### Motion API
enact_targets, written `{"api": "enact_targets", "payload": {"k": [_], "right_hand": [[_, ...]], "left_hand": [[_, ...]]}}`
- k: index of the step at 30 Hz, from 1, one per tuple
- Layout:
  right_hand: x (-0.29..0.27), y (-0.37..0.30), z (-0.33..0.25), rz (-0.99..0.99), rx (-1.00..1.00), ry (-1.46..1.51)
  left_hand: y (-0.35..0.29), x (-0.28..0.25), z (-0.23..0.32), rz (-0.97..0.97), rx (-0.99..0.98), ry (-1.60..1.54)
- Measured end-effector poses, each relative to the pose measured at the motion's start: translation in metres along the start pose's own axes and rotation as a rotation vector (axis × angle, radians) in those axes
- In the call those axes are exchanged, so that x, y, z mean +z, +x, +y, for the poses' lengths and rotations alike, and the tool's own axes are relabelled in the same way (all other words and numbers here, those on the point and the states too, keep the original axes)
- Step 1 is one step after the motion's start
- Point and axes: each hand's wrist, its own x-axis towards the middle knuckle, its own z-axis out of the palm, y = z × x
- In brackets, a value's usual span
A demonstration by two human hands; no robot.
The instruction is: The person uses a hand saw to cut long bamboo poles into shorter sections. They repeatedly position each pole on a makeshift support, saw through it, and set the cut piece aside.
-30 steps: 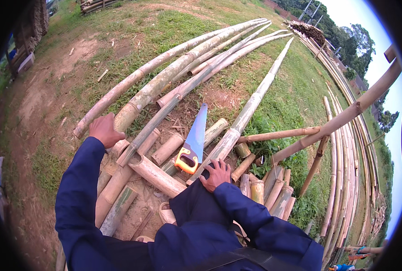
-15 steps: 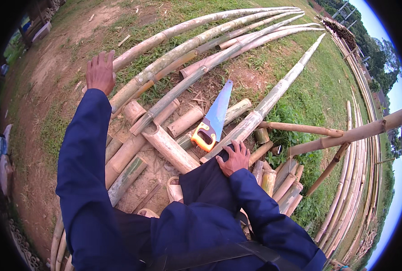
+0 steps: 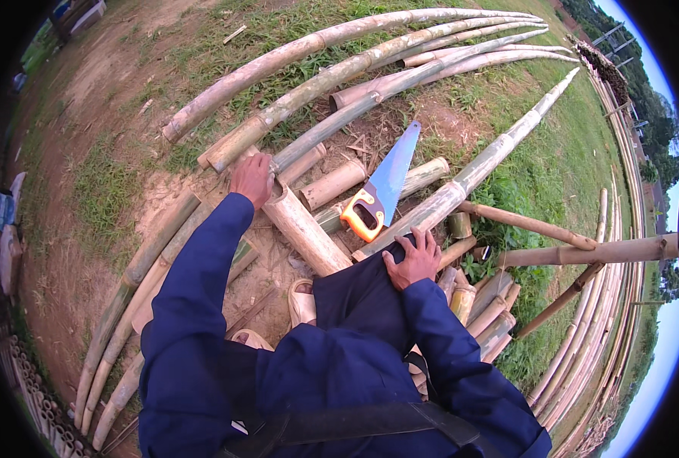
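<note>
My left hand [image 3: 253, 180] is at the near end of a grey-green bamboo pole, its fingers curled down over a short bamboo piece mostly hidden beneath it. Just below it, a split-open bamboo length [image 3: 309, 231] slants toward my feet. My right hand [image 3: 416, 260] lies with fingers spread on my dark-trousered knee [image 3: 362, 286] and holds nothing. A handsaw [image 3: 392, 177] with a blue blade and an orange and dark handle rests on cut bamboo lengths ahead of my knee. Beside it, a long pale bamboo pole [image 3: 452, 195] runs away to the upper right.
Several long bamboo poles [image 3: 294, 55] fan out across the grass. Short cut lengths [image 3: 484, 305] lie by my right leg. A bamboo pole frame [image 3: 584, 253] stands on the right, with more long poles beyond it. Other poles [image 3: 130, 286] lie at the left.
My left hand has moved right and nearer, from the end of a long pole to the short bamboo piece. My view has shifted left; my right hand stays on the knee.
</note>
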Motion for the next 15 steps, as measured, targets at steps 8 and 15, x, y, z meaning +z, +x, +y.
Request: {"api": "enact_targets", "payload": {"k": [8,15], "right_hand": [[-0.005,-0.001,0.011,0.022,0.026,-0.034],[-0.001,0.000,0.007,-0.034,0.032,-0.045]], "left_hand": [[0.072,0.072,0.036,-0.281,-0.264,0.045],[0.090,0.084,0.016,-0.393,-0.280,0.096]]}}
